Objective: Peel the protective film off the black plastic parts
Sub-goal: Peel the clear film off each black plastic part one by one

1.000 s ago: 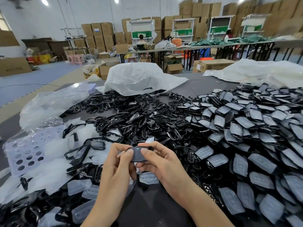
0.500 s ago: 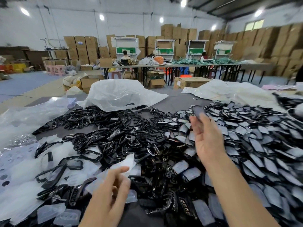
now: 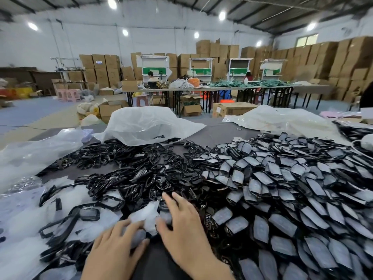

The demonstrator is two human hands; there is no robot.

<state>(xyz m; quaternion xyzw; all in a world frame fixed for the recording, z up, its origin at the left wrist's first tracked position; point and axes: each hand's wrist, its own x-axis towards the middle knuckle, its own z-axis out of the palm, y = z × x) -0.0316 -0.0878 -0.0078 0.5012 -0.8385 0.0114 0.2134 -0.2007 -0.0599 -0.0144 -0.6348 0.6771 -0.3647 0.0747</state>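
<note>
Parts (image 3: 282, 188) of black plastic, most with pale protective film on them, lie heaped across the right half of a dark desk (image 3: 218, 134) in a warehouse workshop. Left of that heap, a tangle of black open frames (image 3: 125, 156) spreads toward the desk's far edge.

At the near edge, the person's left hand (image 3: 115, 247) curls its fingers and thumb around one filmed part (image 3: 137, 237). The right hand (image 3: 183, 225) lies just beside it, its fingers straight and spread, resting on the pile and gripping nothing. A crumpled scrap of film (image 3: 145, 216) sits between the two hands, touching the left fingertips.

More peeled film (image 3: 24, 229) is piled at the left, with larger black frames lying among it. Two white plastic bags (image 3: 145, 124) slump at the far side of the desk.

Beyond, a seated worker (image 3: 150, 75) faces a long desk (image 3: 222, 88) strewn with green material. Cardboard boxes (image 3: 323, 63) are stacked high along the back and right walls.
</note>
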